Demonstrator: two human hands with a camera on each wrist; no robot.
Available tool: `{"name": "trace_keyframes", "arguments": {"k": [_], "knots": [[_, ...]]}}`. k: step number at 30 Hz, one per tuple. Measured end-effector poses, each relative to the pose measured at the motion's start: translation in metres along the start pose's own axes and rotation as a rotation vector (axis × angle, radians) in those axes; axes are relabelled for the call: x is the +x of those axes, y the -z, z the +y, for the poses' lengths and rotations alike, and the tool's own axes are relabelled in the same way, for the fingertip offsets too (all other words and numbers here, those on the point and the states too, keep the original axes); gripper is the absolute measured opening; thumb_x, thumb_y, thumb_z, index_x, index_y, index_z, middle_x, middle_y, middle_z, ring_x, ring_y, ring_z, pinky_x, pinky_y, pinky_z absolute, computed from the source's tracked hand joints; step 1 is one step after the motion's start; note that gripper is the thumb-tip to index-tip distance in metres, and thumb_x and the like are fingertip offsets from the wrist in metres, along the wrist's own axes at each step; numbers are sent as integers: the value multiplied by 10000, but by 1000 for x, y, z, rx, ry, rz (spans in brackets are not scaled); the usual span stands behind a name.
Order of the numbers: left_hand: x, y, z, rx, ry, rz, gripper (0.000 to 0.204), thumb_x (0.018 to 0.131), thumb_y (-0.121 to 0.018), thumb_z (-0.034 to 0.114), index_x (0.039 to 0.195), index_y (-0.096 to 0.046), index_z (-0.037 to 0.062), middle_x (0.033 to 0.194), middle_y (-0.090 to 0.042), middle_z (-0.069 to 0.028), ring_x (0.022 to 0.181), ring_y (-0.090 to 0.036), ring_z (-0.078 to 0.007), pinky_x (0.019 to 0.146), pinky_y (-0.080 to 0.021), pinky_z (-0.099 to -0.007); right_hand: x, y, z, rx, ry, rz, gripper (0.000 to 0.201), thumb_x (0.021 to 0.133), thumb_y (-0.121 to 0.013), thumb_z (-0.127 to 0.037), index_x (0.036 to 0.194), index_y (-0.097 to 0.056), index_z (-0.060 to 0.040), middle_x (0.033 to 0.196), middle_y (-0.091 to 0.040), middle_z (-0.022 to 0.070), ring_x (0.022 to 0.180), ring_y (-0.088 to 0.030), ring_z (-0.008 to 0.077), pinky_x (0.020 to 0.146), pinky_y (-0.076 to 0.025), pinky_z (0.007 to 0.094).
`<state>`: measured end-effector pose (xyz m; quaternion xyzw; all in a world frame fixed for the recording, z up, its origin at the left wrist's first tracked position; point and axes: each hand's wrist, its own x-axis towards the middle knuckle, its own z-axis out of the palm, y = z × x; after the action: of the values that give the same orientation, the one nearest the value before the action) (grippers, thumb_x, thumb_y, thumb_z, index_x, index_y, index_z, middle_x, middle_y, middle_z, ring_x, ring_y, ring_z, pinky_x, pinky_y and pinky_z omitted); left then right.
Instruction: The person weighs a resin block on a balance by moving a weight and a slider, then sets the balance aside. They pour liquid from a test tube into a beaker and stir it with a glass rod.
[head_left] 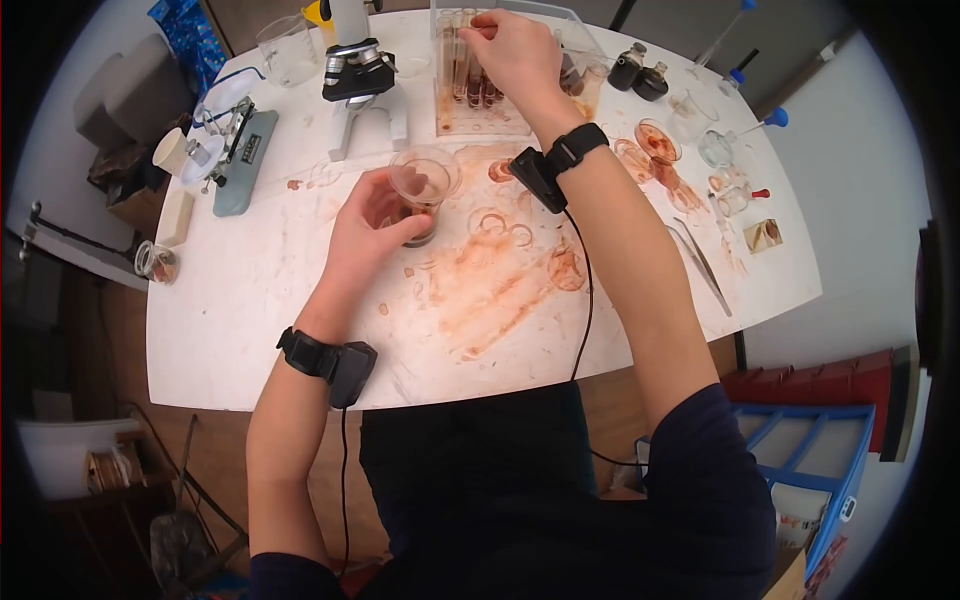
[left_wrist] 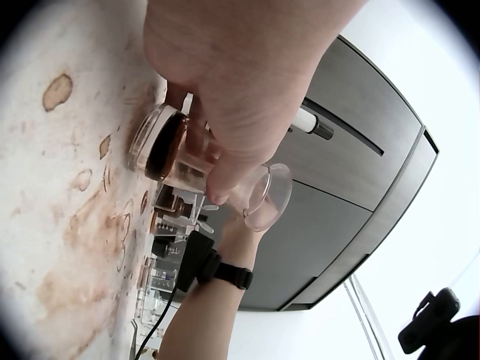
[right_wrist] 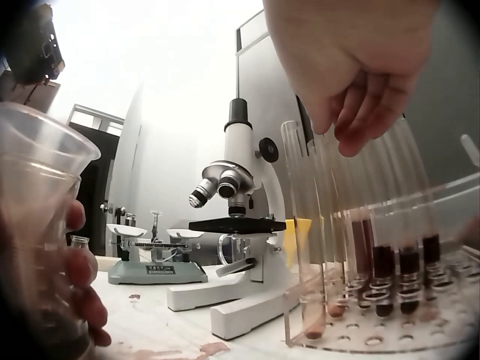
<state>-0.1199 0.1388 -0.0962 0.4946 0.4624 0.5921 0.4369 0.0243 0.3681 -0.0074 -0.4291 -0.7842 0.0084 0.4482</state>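
My left hand (head_left: 362, 228) grips a clear beaker (left_wrist: 193, 169) low over the stained table, fingers and thumb wrapped round its side. Dark brown-red liquid (left_wrist: 166, 146) lies in the bottom, and a flared clear funnel-like piece (right_wrist: 49, 135) sits in its mouth. At the back, my right hand (head_left: 522, 62) pinches the top of a glass test tube (right_wrist: 324, 217) standing in a clear rack (head_left: 487, 126). Several tubes in that rack hold dark red liquid (right_wrist: 384, 262); a paler brownish residue (right_wrist: 313, 330) shows in the nearest one.
A microscope (head_left: 358, 75) stands left of the rack, with a balance (head_left: 246, 160) farther left. Dark bottles (head_left: 627, 68), a petri dish (head_left: 657, 142) and tweezers (head_left: 704, 265) lie to the right. Reddish stains (head_left: 490, 290) mark the white table (head_left: 230, 330).
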Motion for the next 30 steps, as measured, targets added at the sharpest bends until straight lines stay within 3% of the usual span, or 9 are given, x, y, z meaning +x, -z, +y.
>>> {"name": "trace_keyframes", "arguments": {"k": [3, 6, 13, 19, 22, 28, 30], "knots": [[0, 0, 1, -1, 2, -2, 578, 816, -794, 27, 1327, -526, 19, 1304, -632, -92, 1136, -622, -164, 997, -481, -310, 0, 33, -27, 32, -61, -80, 291, 895, -679, -211, 1104, -717, -12, 1007, -754, 176, 955, -730, 312, 853, -569, 389], [-1, -1, 2, -17, 10, -1, 573, 817, -792, 22, 1326, -529, 21, 1302, -633, -89, 1138, -621, -163, 1002, -481, -310, 5, 52, -29, 147, -141, -10, 325, 888, -667, -315, 1043, -748, -41, 980, -758, 176, 953, -725, 332, 857, -563, 412], [1, 0, -2, -41, 1, -10, 579, 823, -791, 25, 1337, -524, 19, 1306, -629, -88, 1140, -619, -164, 1007, -486, -312, 10, 88, 6, 10, -164, -41, 346, 872, -681, -321, 1048, -743, -30, 990, -759, 168, 944, -731, 320, 848, -566, 392], [1, 1, -1, -26, -12, -12, 585, 829, -789, 34, 1346, -516, 2, 1299, -632, -99, 1129, -627, -171, 988, -502, -317, 14, 84, 22, -46, -188, -37, 333, 878, -685, -293, 1055, -741, -16, 1000, -754, 189, 967, -725, 334, 865, -560, 395], [1, 0, 0, -17, -2, -8, 584, 831, -786, 35, 1347, -515, -2, 1296, -634, -103, 1118, -632, -171, 985, -504, -319, 22, 61, 55, -160, -64, -1, 350, 893, -703, -411, 1083, -766, -124, 960, -782, 45, 910, -748, 219, 802, -578, 348], [1, 1, 0, -13, 5, -12, 574, 833, -785, 38, 1342, -523, 5, 1288, -634, -93, 1109, -629, -161, 980, -503, -313, 31, 52, 57, -192, -143, -61, 368, 895, -677, -447, 1080, -776, -146, 948, -782, 60, 895, -752, 239, 813, -581, 360], [1, 1, 0, -11, -1, -10, 571, 831, -786, 36, 1339, -526, 7, 1286, -635, -92, 1111, -626, -157, 980, -501, -311, 33, 50, 55, -198, -119, -55, 329, 883, -674, -394, 1061, -779, -138, 938, -772, 116, 913, -741, 304, 828, -578, 400]]}}
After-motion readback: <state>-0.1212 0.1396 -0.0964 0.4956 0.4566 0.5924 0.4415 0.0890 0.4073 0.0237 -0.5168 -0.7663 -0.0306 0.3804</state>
